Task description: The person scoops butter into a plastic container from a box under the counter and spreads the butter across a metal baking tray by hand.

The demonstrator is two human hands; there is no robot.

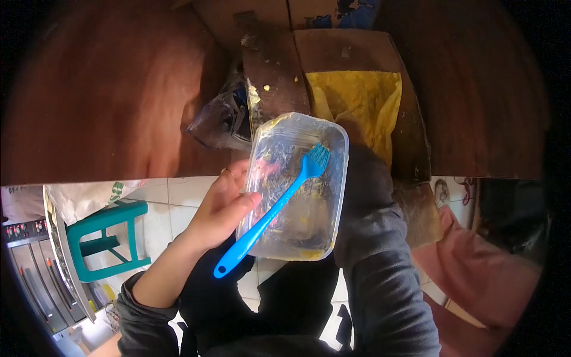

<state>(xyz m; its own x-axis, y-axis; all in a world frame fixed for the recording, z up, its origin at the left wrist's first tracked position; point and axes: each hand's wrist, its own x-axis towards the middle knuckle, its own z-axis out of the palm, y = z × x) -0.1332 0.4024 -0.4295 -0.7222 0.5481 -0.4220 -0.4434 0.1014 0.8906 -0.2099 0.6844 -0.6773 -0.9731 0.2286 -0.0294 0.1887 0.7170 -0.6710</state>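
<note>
My left hand [223, 208] grips a clear rectangular plastic container [291, 238] by its left side, thumb over the rim and fingers beneath. Greasy, yellowish smears coat its inside. Across it lies a blue silicone basting brush [278, 205], bristles inside and handle end sticking out past the lower left rim. My right arm reaches forward past the container's right side, and my right hand [355, 132] is in shadow at a yellow plastic bag [372, 98] that lines an open cardboard box [410, 140]. Its fingers are hidden, so whether it holds anything does not show.
A brown wooden table [119, 101] spans the far side. Pale yellow crumbs stick to a box flap [276, 98], beside a crumpled clear plastic bag [220, 122]. A green stool [107, 238] stands on the tiled floor at left. Pink cloth [476, 262] shows at right.
</note>
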